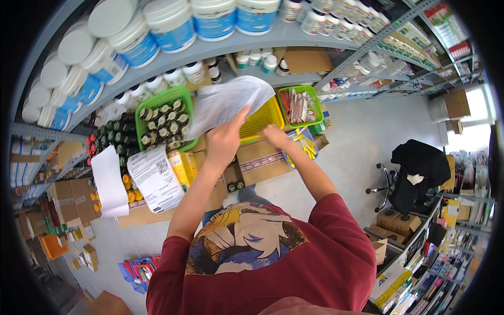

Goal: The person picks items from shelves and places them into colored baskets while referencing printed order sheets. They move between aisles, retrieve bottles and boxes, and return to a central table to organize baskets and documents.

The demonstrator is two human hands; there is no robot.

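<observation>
My left hand [223,142] grips the lower edge of some printed paper sheets [232,98], which are lifted and partly blurred. They hang over a yellow plastic basket [278,112], hiding part of it. At that basket's near right rim is my right hand [271,135], fingers curled; whether it pinches anything cannot be made out. To the left stands a green basket [190,103] full of small capped bottles. On the right, another green basket [319,103] holds slim packets, and below it a blue basket [288,157] holds yellow strips.
A printed sheet [154,177] and a blank-looking sheet [110,183] lie over bottles at the left, beside a yellow carton [181,167]. White tubs [169,29] line the shelf above. An office chair [405,185] stands to the right. Cardboard boxes [73,201] are at the far left.
</observation>
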